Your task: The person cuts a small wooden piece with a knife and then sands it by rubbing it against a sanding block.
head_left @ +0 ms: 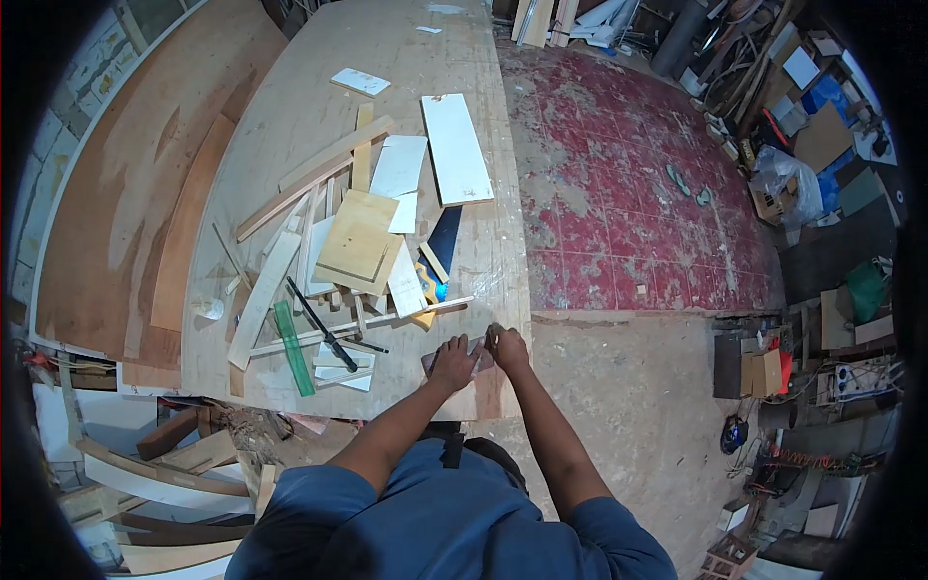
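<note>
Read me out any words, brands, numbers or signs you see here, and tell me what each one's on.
Nothing here reads clearly enough to quote.
Green strip on the table: any markings are too small to read.
Long white board: small dark specks, none legible as text.
Cardboard box on the right: any print is too small or blurred.

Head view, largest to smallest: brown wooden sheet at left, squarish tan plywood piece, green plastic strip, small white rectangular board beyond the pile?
1. Brown wooden sheet
2. Tan plywood piece
3. Green plastic strip and small white board unranked: close in area, and the strip lies nearer the camera.
</note>
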